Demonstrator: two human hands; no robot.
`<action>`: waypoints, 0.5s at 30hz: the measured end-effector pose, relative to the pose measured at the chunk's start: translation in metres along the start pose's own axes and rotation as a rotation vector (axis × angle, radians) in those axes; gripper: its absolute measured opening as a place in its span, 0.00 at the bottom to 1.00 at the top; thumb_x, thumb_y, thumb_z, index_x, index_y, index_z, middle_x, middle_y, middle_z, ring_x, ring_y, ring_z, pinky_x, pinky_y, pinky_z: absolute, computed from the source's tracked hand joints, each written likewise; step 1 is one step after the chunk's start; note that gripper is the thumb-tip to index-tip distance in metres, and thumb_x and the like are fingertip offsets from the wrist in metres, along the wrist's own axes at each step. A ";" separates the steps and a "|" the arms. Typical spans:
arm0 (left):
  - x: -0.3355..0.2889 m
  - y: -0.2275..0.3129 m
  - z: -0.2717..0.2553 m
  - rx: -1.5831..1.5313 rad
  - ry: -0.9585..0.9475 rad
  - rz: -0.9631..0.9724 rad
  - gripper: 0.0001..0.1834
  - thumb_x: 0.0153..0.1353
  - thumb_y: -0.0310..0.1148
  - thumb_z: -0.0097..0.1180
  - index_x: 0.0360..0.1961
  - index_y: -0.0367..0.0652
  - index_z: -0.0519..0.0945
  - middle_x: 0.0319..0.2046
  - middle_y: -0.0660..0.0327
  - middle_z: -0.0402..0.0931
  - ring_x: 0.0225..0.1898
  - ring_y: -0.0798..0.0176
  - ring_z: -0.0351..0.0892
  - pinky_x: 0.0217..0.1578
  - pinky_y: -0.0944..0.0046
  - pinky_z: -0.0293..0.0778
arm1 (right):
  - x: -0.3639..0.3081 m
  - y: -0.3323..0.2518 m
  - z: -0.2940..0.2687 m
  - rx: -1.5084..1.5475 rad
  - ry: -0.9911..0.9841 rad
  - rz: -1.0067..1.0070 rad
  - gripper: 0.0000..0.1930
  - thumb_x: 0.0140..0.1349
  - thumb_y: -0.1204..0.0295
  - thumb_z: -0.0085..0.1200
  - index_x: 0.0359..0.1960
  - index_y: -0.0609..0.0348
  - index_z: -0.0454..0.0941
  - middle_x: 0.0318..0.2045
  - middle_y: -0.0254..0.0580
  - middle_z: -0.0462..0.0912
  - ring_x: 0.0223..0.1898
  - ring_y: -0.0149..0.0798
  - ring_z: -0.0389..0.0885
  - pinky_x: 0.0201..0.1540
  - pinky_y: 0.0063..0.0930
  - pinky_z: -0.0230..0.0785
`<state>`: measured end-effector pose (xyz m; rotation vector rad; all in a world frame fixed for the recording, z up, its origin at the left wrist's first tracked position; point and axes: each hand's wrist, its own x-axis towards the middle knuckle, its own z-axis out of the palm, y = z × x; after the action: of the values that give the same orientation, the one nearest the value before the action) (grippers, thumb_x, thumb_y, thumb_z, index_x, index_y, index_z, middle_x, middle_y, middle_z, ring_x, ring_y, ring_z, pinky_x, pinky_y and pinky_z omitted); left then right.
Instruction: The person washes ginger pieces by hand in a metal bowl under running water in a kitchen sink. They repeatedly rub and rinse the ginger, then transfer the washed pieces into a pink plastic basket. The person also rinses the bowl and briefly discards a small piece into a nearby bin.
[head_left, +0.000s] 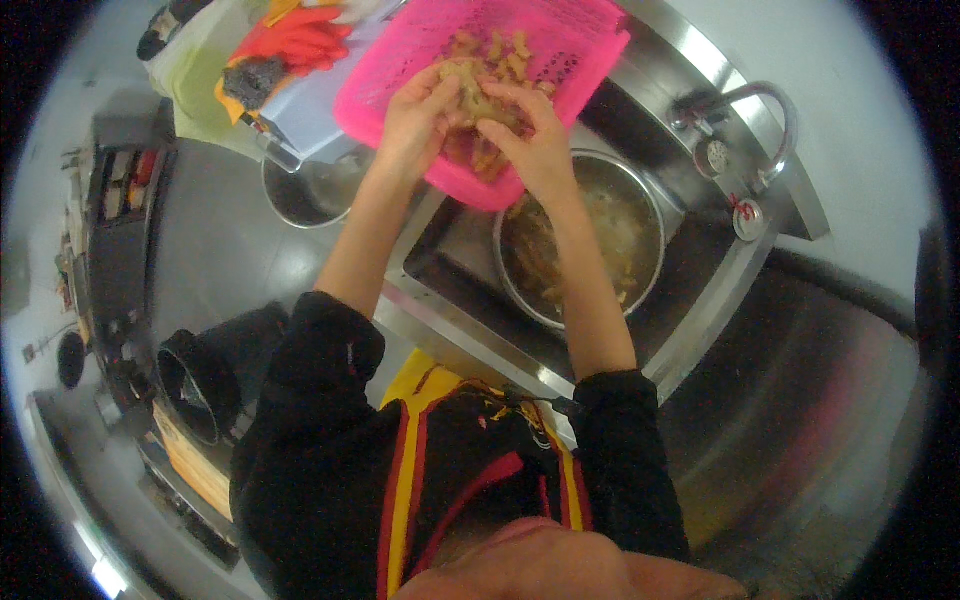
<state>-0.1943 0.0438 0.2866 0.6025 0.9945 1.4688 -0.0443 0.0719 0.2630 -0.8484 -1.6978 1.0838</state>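
Note:
Over a bright pink plastic basket [366, 84], my two bare hands are close together. A pale yellow, knobby piece of food [466, 88] is held between them; its exact kind is too blurred to tell. My left hand [415, 112] grips its left side with bent fingers. From the right, my right hand [535, 138] has its fingers and thumb curled on it. More yellow-brown knobby pieces [510, 55] lie in the basket below and beyond my hands. The basket tilts over the sink's far left edge. Nearer me, a round metal pot [658, 225] of cloudy liquid and brownish pieces stands in the sink.
A curved faucet [785, 105] rises at the sink's right, with a small can [747, 220] beside it. Left of the basket are orange-red gloves [300, 42], a dark scouring pad [252, 82] and a metal bowl [310, 192]. A black bin [195, 385] stands at the lower left.

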 end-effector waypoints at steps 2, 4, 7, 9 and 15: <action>-0.007 0.002 0.016 0.047 -0.009 0.008 0.14 0.63 0.27 0.44 0.48 0.35 0.70 0.39 0.59 0.75 0.39 0.66 0.75 0.36 0.68 0.73 | -0.001 -0.004 -0.006 0.167 0.001 0.226 0.16 0.50 0.75 0.59 0.42 0.60 0.74 0.42 0.37 0.75 0.41 0.33 0.73 0.45 0.26 0.65; -0.014 0.004 0.032 0.119 -0.073 0.009 0.14 0.63 0.27 0.44 0.49 0.35 0.70 0.39 0.59 0.75 0.39 0.66 0.75 0.39 0.67 0.73 | -0.005 -0.010 -0.012 0.202 0.060 0.237 0.13 0.52 0.73 0.57 0.40 0.62 0.75 0.39 0.36 0.76 0.40 0.31 0.73 0.44 0.24 0.65; -0.025 -0.001 0.054 0.161 -0.073 -0.072 0.14 0.62 0.27 0.45 0.50 0.36 0.69 0.38 0.61 0.75 0.39 0.68 0.74 0.39 0.70 0.71 | -0.015 -0.018 -0.026 0.199 0.158 0.298 0.10 0.55 0.71 0.55 0.37 0.62 0.75 0.34 0.35 0.78 0.38 0.29 0.73 0.43 0.23 0.65; -0.037 -0.016 0.072 0.390 -0.043 0.009 0.15 0.62 0.27 0.46 0.50 0.37 0.69 0.39 0.61 0.74 0.41 0.69 0.72 0.42 0.70 0.69 | -0.027 -0.022 -0.035 0.134 0.250 0.312 0.09 0.57 0.70 0.53 0.36 0.62 0.75 0.31 0.34 0.78 0.37 0.28 0.73 0.41 0.22 0.64; -0.072 -0.086 0.127 0.394 -0.093 -0.036 0.16 0.60 0.28 0.48 0.50 0.38 0.69 0.43 0.61 0.71 0.46 0.69 0.68 0.48 0.69 0.64 | -0.094 -0.003 -0.070 -0.033 0.519 0.517 0.10 0.61 0.68 0.49 0.37 0.62 0.76 0.31 0.35 0.78 0.34 0.27 0.72 0.38 0.23 0.66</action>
<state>-0.0312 -0.0022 0.2901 0.9215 1.2250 1.2075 0.0533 0.0083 0.2484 -1.4956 -1.0871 1.0423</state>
